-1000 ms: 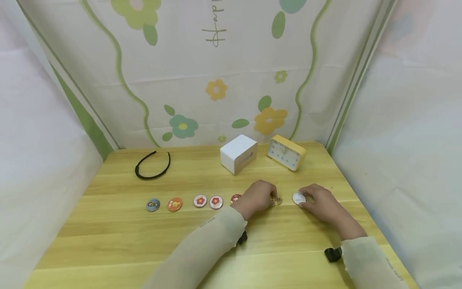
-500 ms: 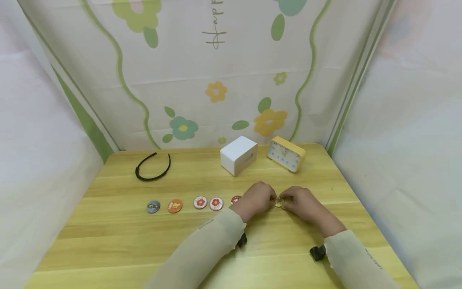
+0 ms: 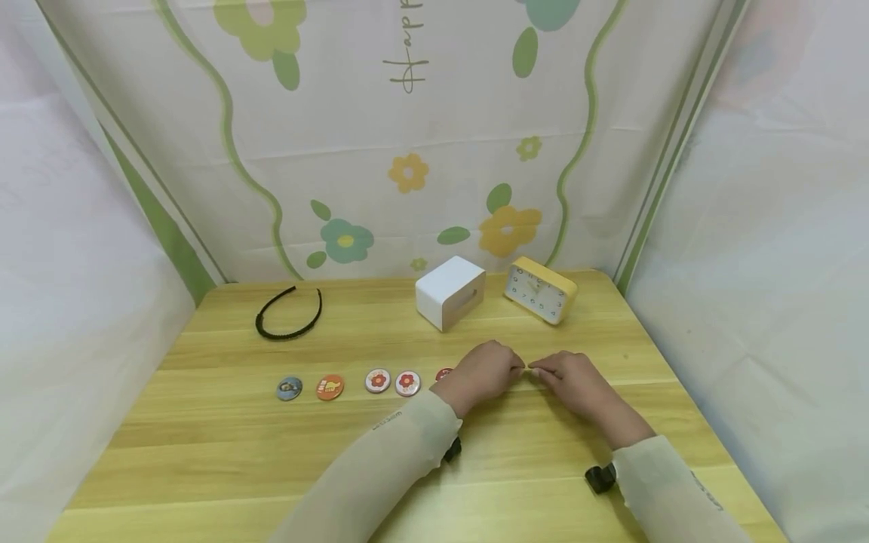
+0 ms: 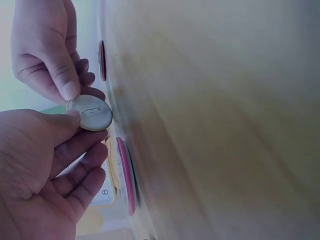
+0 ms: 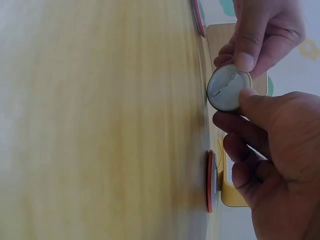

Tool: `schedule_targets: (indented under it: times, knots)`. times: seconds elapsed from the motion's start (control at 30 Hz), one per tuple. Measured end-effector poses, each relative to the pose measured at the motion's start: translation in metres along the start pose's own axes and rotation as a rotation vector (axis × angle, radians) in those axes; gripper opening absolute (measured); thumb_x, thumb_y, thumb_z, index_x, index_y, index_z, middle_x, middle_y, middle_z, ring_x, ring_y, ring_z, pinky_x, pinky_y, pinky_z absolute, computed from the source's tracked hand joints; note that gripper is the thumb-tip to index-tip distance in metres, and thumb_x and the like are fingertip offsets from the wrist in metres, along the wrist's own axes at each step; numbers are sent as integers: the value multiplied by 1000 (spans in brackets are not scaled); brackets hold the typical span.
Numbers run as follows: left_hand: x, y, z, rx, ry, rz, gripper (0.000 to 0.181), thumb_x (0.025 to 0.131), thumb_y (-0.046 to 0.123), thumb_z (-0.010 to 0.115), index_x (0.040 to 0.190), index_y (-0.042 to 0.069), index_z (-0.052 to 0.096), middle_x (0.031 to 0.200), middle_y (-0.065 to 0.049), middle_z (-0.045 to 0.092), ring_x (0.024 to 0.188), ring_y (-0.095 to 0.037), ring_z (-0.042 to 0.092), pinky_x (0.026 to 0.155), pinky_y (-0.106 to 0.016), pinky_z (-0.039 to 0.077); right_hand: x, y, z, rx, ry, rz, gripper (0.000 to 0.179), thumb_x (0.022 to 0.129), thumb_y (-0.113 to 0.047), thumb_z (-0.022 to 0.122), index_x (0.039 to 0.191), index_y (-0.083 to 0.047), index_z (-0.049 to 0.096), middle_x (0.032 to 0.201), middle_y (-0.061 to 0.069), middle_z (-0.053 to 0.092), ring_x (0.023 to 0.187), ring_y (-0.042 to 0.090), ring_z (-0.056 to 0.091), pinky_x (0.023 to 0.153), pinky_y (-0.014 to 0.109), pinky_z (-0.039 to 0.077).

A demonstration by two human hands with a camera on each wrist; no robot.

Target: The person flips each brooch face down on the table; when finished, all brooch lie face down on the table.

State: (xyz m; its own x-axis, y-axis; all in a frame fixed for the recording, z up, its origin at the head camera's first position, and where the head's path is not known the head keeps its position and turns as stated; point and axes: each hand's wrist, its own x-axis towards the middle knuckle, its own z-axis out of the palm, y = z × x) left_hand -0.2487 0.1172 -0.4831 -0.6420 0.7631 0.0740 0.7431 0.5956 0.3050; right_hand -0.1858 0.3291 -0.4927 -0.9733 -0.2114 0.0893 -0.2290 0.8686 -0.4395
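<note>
My left hand [image 3: 485, 373] and right hand [image 3: 573, 381] pinch one round pin-back button badge [image 5: 229, 89] between them, thumbs against its back. In both wrist views its pale metal back with a pin faces the camera, and the badge stands on edge close over the table. From the head view only a thin edge of it shows. A red badge [image 3: 443, 373] lies partly hidden beside my left forearm. Another badge with an orange-red edge [image 5: 210, 181] rests on the table below my right hand, hidden in the head view.
To the left lie two red-flower badges [image 3: 377, 380], an orange badge [image 3: 330, 387] and a blue badge [image 3: 289, 388]. A black headband [image 3: 288, 334], a white box [image 3: 448, 290] and a yellow alarm clock [image 3: 541, 290] stand or lie toward the back of the wooden table [image 3: 224, 460].
My right hand has left a white-faced badge and moved left to the gold-patterned badge at my left hand. Both hands have since tipped that badge up on edge.
</note>
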Motion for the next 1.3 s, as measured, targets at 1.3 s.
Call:
schedule_targets:
  times: [1.3]
  knots:
    - [13,0,8,-69,-49,-84,9,100,14,76,94,17,80,89,8,74,82,-10,61,78,-23,51,8,6,-1,-38,-70,-48,28,97,-16,84,122,-6,81,119,7,78,114,29,66,102,55,55]
